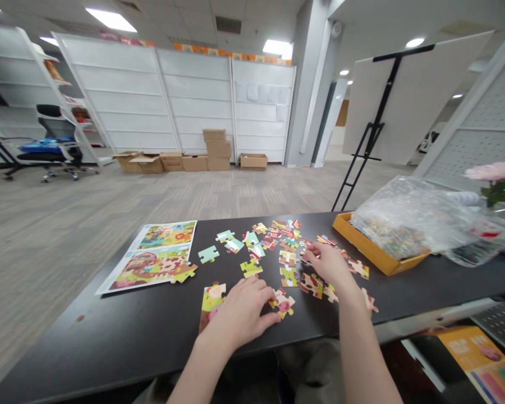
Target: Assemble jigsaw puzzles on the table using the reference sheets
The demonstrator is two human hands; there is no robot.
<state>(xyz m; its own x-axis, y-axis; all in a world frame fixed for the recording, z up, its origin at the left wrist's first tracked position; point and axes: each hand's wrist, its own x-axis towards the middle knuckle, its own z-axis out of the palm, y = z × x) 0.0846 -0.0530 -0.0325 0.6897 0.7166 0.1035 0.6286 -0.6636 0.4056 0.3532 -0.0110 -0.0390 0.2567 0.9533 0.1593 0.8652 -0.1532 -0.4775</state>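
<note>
My left hand rests low over the black table, its thumb and forefinger apart beside a puzzle piece with a pink pig face. Part of a joined corner section in green, brown and pink is hidden under that hand. Among the loose pieces to the right, my right hand has its thumb and fingertips pinched on a small puzzle piece, mostly covered by the fingers. Below it lie brown-spotted cow pieces. Pale blue pieces and a green piece lie further left.
A printed picture sheet lies at the table's left, a yellow-green piece overlapping its edge. On the right stands a yellow box with clear plastic bags. The table's far edge runs just beyond the pieces.
</note>
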